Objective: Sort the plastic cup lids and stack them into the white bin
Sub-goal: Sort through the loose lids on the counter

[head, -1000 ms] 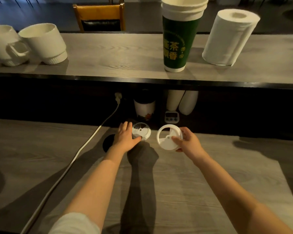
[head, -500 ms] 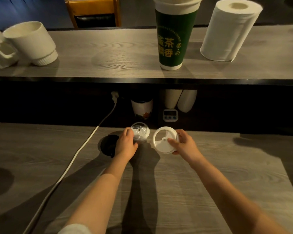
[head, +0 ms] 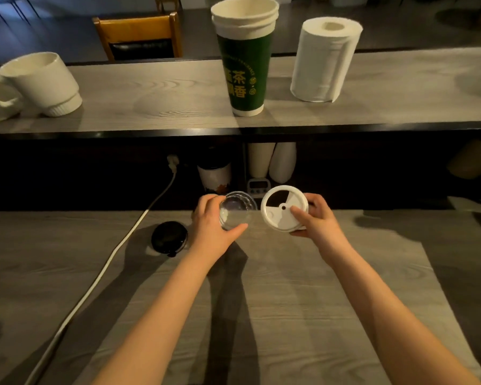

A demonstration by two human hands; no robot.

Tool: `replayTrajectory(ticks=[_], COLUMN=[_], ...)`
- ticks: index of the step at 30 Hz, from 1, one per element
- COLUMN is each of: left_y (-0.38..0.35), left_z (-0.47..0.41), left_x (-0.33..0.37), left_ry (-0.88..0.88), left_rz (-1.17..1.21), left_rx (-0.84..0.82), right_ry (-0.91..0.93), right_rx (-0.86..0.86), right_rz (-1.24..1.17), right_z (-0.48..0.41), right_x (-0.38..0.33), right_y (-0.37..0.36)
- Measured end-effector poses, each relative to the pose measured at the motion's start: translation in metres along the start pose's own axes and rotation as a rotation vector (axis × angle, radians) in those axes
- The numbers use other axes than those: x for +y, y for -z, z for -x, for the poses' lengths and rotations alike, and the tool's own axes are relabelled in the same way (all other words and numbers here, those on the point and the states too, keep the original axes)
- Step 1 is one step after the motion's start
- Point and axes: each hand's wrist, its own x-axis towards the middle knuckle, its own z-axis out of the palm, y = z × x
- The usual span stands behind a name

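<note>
My left hand [head: 214, 226] holds a clear plastic lid [head: 237, 209] by its rim, lifted off the grey wooden table [head: 289, 301] near its far edge. My right hand [head: 318, 218] grips a white plastic lid [head: 282, 208] with a dark wedge-shaped opening, thumb on its face, tilted toward me. The two lids are side by side, a small gap between them. A black lid [head: 169, 238] lies flat on the table left of my left hand. No white bin is in view.
A white cable [head: 100, 276] runs diagonally across the table's left side to a plug. On the raised counter [head: 150, 101] stand a green cup stack [head: 245, 59], a paper towel roll [head: 324, 59] and white mugs [head: 43, 83]. Cups and a small timer [head: 258, 186] sit in the dark recess below.
My left hand has picked the clear lid up off the table and tilted it. The white lid in my right hand has turned to face me. The black lid is now uncovered.
</note>
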Motion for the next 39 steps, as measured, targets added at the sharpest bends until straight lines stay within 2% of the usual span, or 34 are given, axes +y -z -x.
replayTrajectory(ticks=[7,21,27,31,34,39], left_y=[-0.030,-0.169,-0.217,-0.238,-0.249,-0.254], left_z=[0.014,0.058,0.068,0.073,0.079,0.081], left_x=[0.101,0.313,0.378,0.410,0.425,0.439], left_ry=[-0.160,-0.315,-0.346,-0.336,-0.326,-0.303], left_rz=[0.054,0.106,0.099,0.108,0.101,0.076], left_rx=[-0.067,-0.206,-0.216,-0.204,-0.204,-0.192], right_ry=[0.084,0.170,0.270,0.207,0.074,-0.089], right_rx=[0.122,0.423,0.517,0.424,0.224,-0.042], right_rz=[-0.011,-0.049,0.360,0.712,0.987,1.049], right_z=[0.038,0.078,0.059,0.018,-0.013,-0.042], right_x=[-0.019,-0.027,-0.050,-0.067,-0.074,-0.064], right_y=[0.108,0.371,0.486,0.545,0.567,0.578])
